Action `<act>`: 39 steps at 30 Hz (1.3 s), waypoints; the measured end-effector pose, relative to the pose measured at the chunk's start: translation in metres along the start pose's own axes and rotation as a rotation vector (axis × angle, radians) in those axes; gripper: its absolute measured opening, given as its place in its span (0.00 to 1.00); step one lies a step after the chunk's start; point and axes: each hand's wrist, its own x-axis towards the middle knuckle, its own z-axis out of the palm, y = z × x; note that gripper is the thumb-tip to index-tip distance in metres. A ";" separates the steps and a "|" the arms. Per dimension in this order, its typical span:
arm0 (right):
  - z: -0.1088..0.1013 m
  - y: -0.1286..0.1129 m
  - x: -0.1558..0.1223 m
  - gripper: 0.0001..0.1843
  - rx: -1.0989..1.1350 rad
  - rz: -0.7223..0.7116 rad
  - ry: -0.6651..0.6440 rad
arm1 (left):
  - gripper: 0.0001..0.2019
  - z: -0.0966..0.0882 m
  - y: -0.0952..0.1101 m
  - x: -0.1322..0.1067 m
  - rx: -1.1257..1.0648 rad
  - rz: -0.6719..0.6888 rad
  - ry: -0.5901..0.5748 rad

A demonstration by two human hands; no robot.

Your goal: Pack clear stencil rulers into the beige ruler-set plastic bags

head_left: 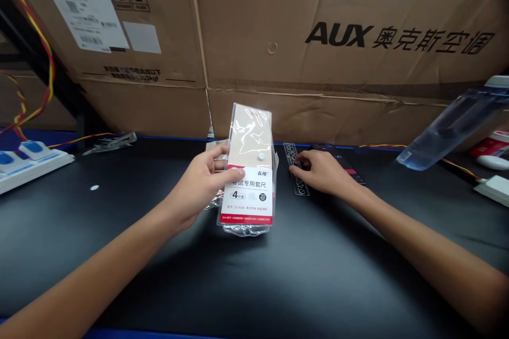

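My left hand (199,183) grips a clear plastic pouch (251,132) by its left side, thumb on the front. The pouch has a snap button and a white and red card label for a ruler set. Behind the pouch, partly hidden, lies more clear packaging (214,201). On the right, my right hand (324,170) has its thumb and fingers closed at the right edge of a narrow dark stencil ruler (301,185) with cut-out shapes. A dark phone (352,169) with a lit screen lies partly under that hand.
A large cardboard box (254,63) stands along the back of the black table (159,275). Power strips sit at the left (35,167) and right edges. At the right is a clear plastic bottle (449,127). Crumpled plastic (113,143) and a white bit (94,187) lie left.
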 end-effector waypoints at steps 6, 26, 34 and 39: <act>0.006 0.002 -0.003 0.14 -0.014 -0.055 0.004 | 0.23 -0.005 -0.004 0.003 0.006 -0.005 0.002; 0.002 -0.052 -0.039 0.20 0.609 -0.289 -0.049 | 0.20 -0.040 -0.003 0.027 0.044 -0.083 0.042; 0.006 -0.075 -0.047 0.23 1.351 0.142 -0.226 | 0.22 -0.019 -0.005 0.017 -0.024 -0.127 -0.191; 0.010 -0.068 -0.043 0.24 1.315 0.200 -0.074 | 0.21 -0.022 -0.003 0.018 0.120 -0.108 -0.113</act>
